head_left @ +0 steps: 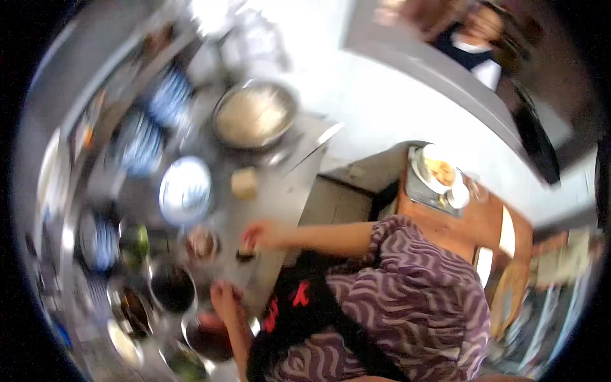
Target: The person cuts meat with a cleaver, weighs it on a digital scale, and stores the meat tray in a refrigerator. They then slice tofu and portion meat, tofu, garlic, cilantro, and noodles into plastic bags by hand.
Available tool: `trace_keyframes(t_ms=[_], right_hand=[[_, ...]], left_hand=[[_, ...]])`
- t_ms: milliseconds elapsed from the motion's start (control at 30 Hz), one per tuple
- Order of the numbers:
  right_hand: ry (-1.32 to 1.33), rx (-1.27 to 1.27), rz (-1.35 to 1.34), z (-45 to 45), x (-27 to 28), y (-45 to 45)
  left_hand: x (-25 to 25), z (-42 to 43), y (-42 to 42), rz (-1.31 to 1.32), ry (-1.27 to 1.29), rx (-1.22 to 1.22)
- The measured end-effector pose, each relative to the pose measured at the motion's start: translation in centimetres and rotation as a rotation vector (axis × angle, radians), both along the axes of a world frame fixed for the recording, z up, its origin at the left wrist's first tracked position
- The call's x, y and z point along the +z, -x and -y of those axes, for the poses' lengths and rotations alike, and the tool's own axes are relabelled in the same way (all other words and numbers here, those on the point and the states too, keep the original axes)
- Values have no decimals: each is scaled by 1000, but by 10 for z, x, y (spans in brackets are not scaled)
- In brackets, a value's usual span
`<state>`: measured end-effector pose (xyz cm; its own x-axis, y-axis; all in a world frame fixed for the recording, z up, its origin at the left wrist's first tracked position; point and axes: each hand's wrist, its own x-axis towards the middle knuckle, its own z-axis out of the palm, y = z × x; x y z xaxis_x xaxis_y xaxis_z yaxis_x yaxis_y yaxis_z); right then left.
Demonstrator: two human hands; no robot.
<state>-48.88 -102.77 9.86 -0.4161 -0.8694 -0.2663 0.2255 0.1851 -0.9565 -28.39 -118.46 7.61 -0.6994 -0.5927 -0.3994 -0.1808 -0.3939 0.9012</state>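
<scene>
The whole view is tilted and smeared by motion. My right hand [264, 235] is over the steel counter, fingers drawn together around a small dark and pale thing [245, 253] too blurred to name. A small bowl [202, 244] with pinkish contents stands just beyond it. My left hand [226, 295] is lower in the view, beside a round container of dark red contents [213, 334]; its fingers are too smeared to read. Past the hands are a white plate with a blue rim [185, 191] and a pale yellowish block [244, 183].
A large metal bowl of pale food [252, 118] and stacked blue-patterned dishes [170, 99] stand farther along the counter. Several containers, one dark-filled [172, 288], crowd the left side. A wooden table [433, 223] bears a tray [420, 184] with food. A person [474, 48] appears beyond an opening.
</scene>
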Motion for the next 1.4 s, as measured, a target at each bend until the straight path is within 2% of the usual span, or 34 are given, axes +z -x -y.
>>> trace_keyframes(t_ms=[33, 67, 100, 133, 167, 233, 300, 467, 567, 600, 700, 733, 833, 867, 967, 1000, 1100, 1133, 1233, 1267, 1400], right_hand=[[76, -16, -100, -2, -23, 6], [209, -67, 179, 8, -68, 13], [-47, -52, -24, 12, -35, 12], [-157, -40, -134, 18, -17, 17], [-109, -28, -186, 22, -20, 22], [-245, 18, -169, 40, 2, 31], [-316, 60, -138, 60, 1, 41], [-597, 261, 52, 114, -25, 50], [-574, 455, 150, 138, -62, 60], [-535, 386, 206, 146, -71, 56], [-425, 433, 353, 151, -113, 63], [-478, 471, 273, 154, -87, 60], [-466, 507, 222, 135, -46, 67], [-403, 534, 213, 122, -22, 72], [-311, 397, 72, 92, 12, 76], [-302, 453, -13, 84, 18, 81], [-60, 445, -330, 56, -28, 87], [-156, 507, -494, 53, -25, 85], [-204, 390, -688, 43, -7, 67], [-261, 351, -866, 43, -5, 62], [-279, 262, -1059, 36, -24, 51]], left_hand=[[9, -3, 9, 112, 254, -119], [4, -9, 14, 135, 324, 14], [-45, 6, -1, 120, 654, 16], [-25, -4, 14, 99, 747, 137], [-5, -10, 16, 141, 450, 113], [-13, -10, 28, 87, 563, 192], [-12, -8, 37, 23, 467, 192], [-6, -18, 47, -309, 113, 448], [-10, -29, 40, -483, -160, 502], [-12, -33, 38, -447, -194, 497], [-8, -45, 32, -295, -336, 515], [-11, -47, 30, -243, -343, 544], [-1, -49, 31, -297, -366, 675], [-5, -47, 31, -322, -372, 698], [-1, -41, 46, -369, -408, 766], [0, -38, 51, -404, -426, 753], [0, -28, 65, -443, -430, 733], [1, -25, 68, -424, -430, 722], [3, -17, 70, -372, -427, 695], [2, -16, 70, -360, -425, 682], [-2, -12, 67, -370, -417, 654]])
